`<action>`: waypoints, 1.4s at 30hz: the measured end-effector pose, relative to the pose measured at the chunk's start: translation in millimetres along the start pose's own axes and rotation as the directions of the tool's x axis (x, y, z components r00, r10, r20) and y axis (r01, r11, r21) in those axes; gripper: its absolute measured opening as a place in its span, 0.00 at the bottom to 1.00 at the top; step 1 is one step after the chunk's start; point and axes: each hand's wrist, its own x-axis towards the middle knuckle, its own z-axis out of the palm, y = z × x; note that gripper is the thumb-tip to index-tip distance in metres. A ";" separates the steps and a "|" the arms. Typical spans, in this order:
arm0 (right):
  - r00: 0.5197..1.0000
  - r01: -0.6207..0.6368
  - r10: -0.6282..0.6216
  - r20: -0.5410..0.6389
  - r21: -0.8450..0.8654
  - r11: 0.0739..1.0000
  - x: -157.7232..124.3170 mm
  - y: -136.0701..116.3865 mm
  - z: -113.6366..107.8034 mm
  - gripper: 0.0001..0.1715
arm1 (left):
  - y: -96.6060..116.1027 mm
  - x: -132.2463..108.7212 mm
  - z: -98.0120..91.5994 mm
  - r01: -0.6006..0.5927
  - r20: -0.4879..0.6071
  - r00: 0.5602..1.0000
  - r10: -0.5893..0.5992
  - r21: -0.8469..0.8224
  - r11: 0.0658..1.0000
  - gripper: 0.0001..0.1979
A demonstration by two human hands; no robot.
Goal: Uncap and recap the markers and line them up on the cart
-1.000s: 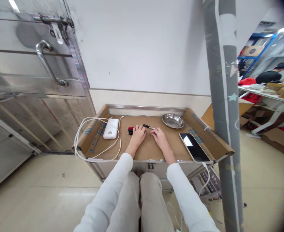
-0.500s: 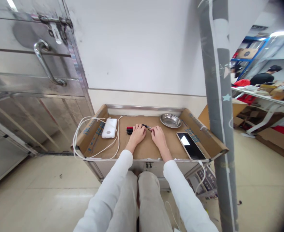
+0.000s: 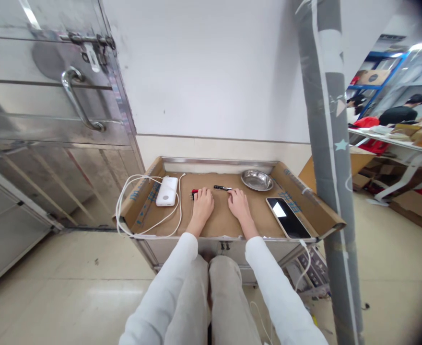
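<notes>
My left hand [image 3: 203,206] rests palm down on the cardboard-lined cart top [image 3: 225,225], fingers extended. It partly covers a small bundle of red and black pen-like sticks [image 3: 194,193], whose pale ends stick out to its left. A slim black pen-like stick [image 3: 221,187] with a silvery section lies between and just beyond the hands. My right hand [image 3: 238,205] lies with fingers forward, its fingertips at the right end of that stick. Whether they touch it I cannot tell.
A white power bank [image 3: 167,191] with a looped white cable [image 3: 119,211] sits left. Back right stands a round metal dish [image 3: 257,180]; in front of it lies a phone [image 3: 288,218] with a cable. A grey wrapped pole [image 3: 335,191] rises at right. Two people work beyond.
My left hand has let go of the black stick and moved left, over the red and black sticks. The black stick now lies more level. The view has shifted slightly left.
</notes>
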 end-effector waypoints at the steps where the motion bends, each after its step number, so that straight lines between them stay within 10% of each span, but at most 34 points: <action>1: 1.000 0.005 -0.005 -0.011 0.000 1.000 -0.2 -0.3 -0.3 0.17 | -0.1 -2.9 -2.6 0.063 -0.026 0.998 -0.063 0.027 0.998 0.09; 7: 1.000 -0.010 0.011 0.008 -0.013 1.000 -0.3 -3.2 -3.2 0.16 | -1.4 -15.1 -11.5 0.251 -0.076 0.966 -0.245 0.082 0.964 0.09; 19: 0.986 0.153 -0.161 0.044 0.142 0.978 -2.1 -8.2 -7.2 0.20 | -4.3 -2.4 6.1 -0.115 0.106 0.985 0.137 -0.193 0.975 0.07; 28: 0.988 0.144 -0.155 0.022 0.267 0.953 1.7 -0.5 1.6 0.14 | -2.8 17.7 19.3 -0.177 -0.049 0.983 0.178 -0.529 0.830 0.08; 42: 0.998 0.058 -0.064 0.001 0.432 0.900 3.2 7.3 10.5 0.15 | 2.4 13.5 6.7 -0.311 -0.293 0.940 0.177 -0.518 0.797 0.10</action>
